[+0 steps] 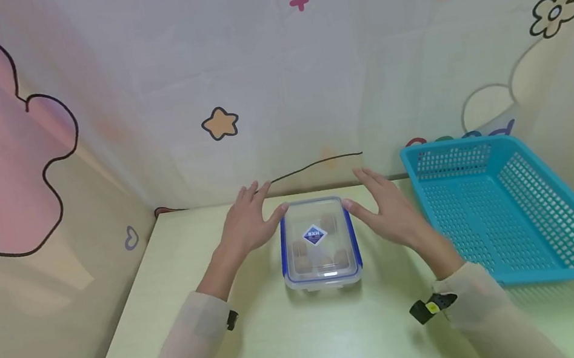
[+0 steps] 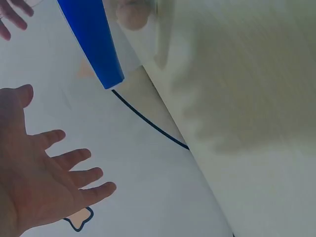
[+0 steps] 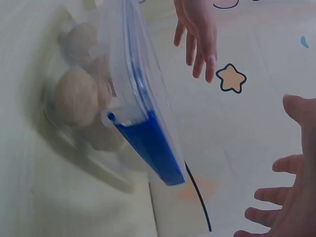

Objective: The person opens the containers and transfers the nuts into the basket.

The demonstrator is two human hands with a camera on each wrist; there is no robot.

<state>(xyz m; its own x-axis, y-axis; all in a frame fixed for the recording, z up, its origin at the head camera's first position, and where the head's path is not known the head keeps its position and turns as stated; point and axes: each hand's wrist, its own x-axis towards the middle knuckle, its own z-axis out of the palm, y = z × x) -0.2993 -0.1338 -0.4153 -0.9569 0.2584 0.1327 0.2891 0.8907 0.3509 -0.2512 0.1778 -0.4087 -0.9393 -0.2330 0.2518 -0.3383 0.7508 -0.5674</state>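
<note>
A clear plastic food container stands on the table with its lid on. Blue clips run down its two long sides, and a blue-and-white label marks the lid. Several round, brownish things show through its walls. To the left of the container, my left hand hovers with fingers spread and its thumb tip near the lid's upper left corner. My right hand mirrors it, thumb tip near the upper right corner. Both hands hold nothing.
A turquoise perforated plastic basket sits on the right of the table, just beyond my right forearm. Behind the table's far edge hangs a pale printed curtain, which also covers the left side.
</note>
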